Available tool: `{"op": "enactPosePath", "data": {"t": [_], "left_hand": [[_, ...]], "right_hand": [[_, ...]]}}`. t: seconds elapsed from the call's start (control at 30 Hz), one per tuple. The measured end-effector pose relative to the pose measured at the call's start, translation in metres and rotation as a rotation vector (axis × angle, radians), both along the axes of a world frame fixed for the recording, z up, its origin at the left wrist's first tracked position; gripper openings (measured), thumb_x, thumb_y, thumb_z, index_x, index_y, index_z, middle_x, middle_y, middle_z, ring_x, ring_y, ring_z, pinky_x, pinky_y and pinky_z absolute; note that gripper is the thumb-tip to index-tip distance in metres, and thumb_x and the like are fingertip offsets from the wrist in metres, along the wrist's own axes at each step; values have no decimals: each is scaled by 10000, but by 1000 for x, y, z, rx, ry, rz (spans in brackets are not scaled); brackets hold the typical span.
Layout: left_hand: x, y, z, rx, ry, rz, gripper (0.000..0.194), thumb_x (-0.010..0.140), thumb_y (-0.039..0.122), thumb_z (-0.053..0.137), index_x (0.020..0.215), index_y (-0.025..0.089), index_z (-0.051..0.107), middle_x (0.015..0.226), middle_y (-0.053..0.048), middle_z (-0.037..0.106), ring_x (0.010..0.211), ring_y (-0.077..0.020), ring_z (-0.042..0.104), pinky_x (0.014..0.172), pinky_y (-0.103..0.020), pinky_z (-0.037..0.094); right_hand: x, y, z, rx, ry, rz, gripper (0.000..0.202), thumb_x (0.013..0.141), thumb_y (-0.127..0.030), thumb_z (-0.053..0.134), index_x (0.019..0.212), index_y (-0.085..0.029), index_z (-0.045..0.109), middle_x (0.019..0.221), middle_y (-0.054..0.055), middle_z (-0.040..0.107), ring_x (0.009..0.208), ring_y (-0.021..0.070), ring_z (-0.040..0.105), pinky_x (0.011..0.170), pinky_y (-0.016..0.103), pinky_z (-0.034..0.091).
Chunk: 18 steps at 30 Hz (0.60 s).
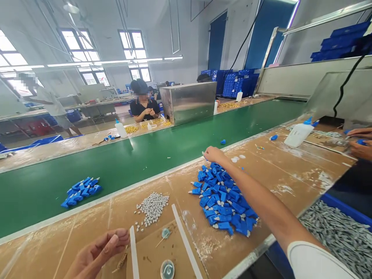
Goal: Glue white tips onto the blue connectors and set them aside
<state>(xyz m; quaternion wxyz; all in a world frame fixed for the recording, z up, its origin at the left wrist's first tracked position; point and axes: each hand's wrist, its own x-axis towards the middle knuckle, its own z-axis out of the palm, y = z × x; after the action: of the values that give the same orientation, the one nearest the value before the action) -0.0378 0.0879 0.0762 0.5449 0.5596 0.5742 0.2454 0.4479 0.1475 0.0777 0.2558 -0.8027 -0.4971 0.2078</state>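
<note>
My right hand is stretched out over the far end of a heap of blue plastic parts on the brown worktop; its fingers are curled near the belt's edge, and whether they hold a part I cannot tell. My left hand rests low near the front edge, fingers pinched together around something small and thin. A pile of small white pieces lies between the hands. Two white strips frame a small work area with a round lid.
A green conveyor belt runs beyond the worktop and carries a cluster of blue parts. A white glue bottle lies at right, near another person's hands. A blue bin of grey parts sits lower right. A seated person works across the belt beside a metal box.
</note>
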Motion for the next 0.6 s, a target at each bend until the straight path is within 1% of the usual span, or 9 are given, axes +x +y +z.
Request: {"op": "enactPosePath", "data": {"t": [0.07,0.13,0.2,0.27,0.3,0.37,0.47,0.53,0.6], "left_hand": [[11,-10,1,18,-9,-61,547,648,663,771,1035,276,785,1166,-78,762,1175,-366,663,1111,-483,459],[31,-24,1,46,-73,-146,510,691,603,779,1068,259,777,1169,-88,758,1163,-359,669,1090,-488,475],[55,-40,-1,92,-187,-224,487,742,512,782,1158,261,747,1228,-89,732,1158,-332,671,1069,-470,494],[79,-55,-5,172,-301,-272,543,807,426,754,1323,288,653,1344,-88,665,1193,-299,643,1047,-439,511],[89,-61,-9,197,-350,-301,550,838,401,729,1365,286,618,1355,-95,652,1170,-286,649,1006,-422,538],[101,-70,-17,223,-422,-333,526,882,389,683,1386,265,596,1259,-100,692,1015,-251,688,853,-371,593],[97,-78,-30,256,-450,-291,439,897,401,666,1298,223,661,1035,-71,732,835,-200,679,724,-299,575],[83,-79,-38,239,-463,-226,373,887,410,679,1185,189,720,946,-63,727,793,-183,665,709,-281,556],[65,-79,-48,164,-519,-148,338,876,413,696,1098,163,744,916,-67,729,750,-163,652,702,-274,547]], "right_hand": [[-13,-23,10,114,79,39,305,993,-375,584,1171,-139,657,1161,88,687,988,234,680,855,400,578],[-41,-52,12,211,177,112,351,1007,-409,528,1104,-110,685,1044,91,736,910,220,701,825,358,577],[-85,-85,7,274,290,208,373,974,-454,552,1065,-124,701,971,84,760,852,202,710,795,335,576],[-135,-119,-2,327,434,304,373,914,-498,624,1026,-152,709,934,65,764,839,200,714,782,333,576],[-158,-135,-6,382,537,332,359,886,-489,668,1013,-156,709,921,66,763,838,207,715,783,342,577],[-197,-159,-13,438,653,337,314,868,-457,707,995,-169,712,906,62,759,824,203,711,775,339,579],[-226,-176,-26,440,703,323,282,870,-432,718,997,-180,714,925,58,754,823,192,705,778,321,573],[-226,-179,-37,396,712,312,324,854,-462,725,1016,-182,704,929,56,746,822,194,700,763,315,566],[-217,-180,-49,329,647,271,361,847,-494,715,1023,-179,697,916,57,738,807,197,686,735,315,551]]}}
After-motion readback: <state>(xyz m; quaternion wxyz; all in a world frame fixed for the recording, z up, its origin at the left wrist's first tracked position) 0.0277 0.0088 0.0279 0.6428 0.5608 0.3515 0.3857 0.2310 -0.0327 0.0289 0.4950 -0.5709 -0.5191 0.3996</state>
